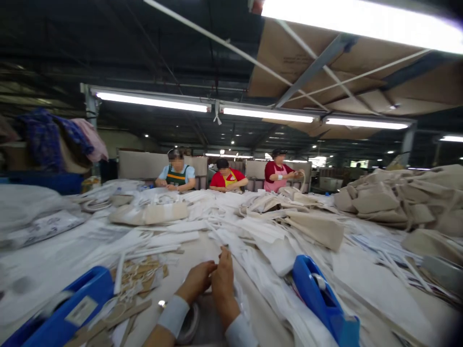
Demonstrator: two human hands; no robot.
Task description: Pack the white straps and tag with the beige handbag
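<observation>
My hands are together in front of me, left hand (197, 279) angled in so its fingertips meet the right hand (223, 277). Right is more upright, fingers closed up. Can't tell if anything is pinched between them; too blurred.

Closest item: tape roll (195, 324), partly hidden. It sits on my side of the fingertips, between the wrists, nearer the left one. Ring-shaped, so no long axis to call.

Blue tape dispenser (320, 294) is off to the right, nearer the right hand, long axis slanting: far end in toward me, near end out right. White strips (277, 301) lie between it and that hand. Second blue dispenser (85, 301) on the left mirrors that slant, cardboard scraps (144, 277) between it and the left hand.
</observation>
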